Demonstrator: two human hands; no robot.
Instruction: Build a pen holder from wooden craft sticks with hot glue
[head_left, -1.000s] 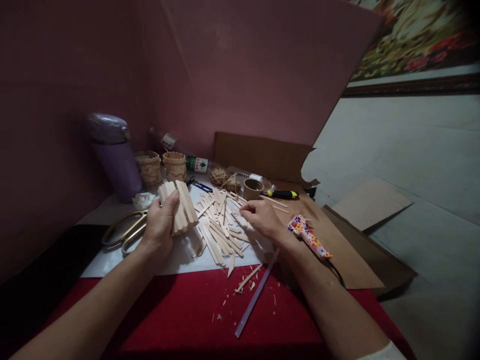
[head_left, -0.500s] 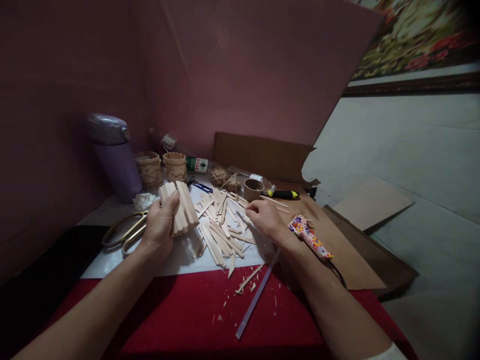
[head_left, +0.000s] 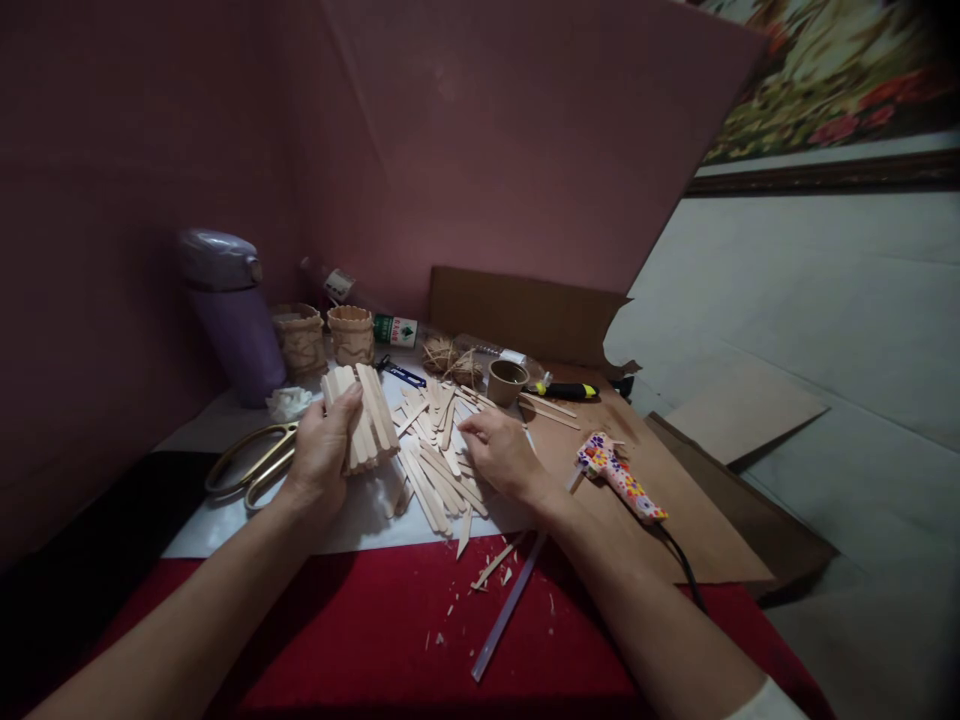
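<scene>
My left hand (head_left: 322,448) is closed around a cup-like piece covered in upright wooden craft sticks (head_left: 369,415), tilted above the table. Its thumb presses on the stick-covered side. Over the right part of a loose pile of craft sticks (head_left: 435,485) hovers my right hand (head_left: 501,450), thumb and forefinger pinched together. Whatever may be between those fingertips is too small to make out. Right of that hand a flower-patterned glue gun (head_left: 621,478) lies on cardboard, and a clear glue stick (head_left: 510,605) extends across the red cloth below.
Gold-handled scissors (head_left: 262,465) and a purple bottle (head_left: 238,330) stand at the left. Two carved-looking cups (head_left: 351,336), a twine bundle (head_left: 450,358), a small brown cup (head_left: 507,381) and a black-and-yellow cutter (head_left: 566,390) line the back. Wood scraps (head_left: 495,566) litter the red cloth (head_left: 337,640).
My right hand has moved left, away from the small cup's front and over the stick pile. My left hand holds the stick-covered piece almost still.
</scene>
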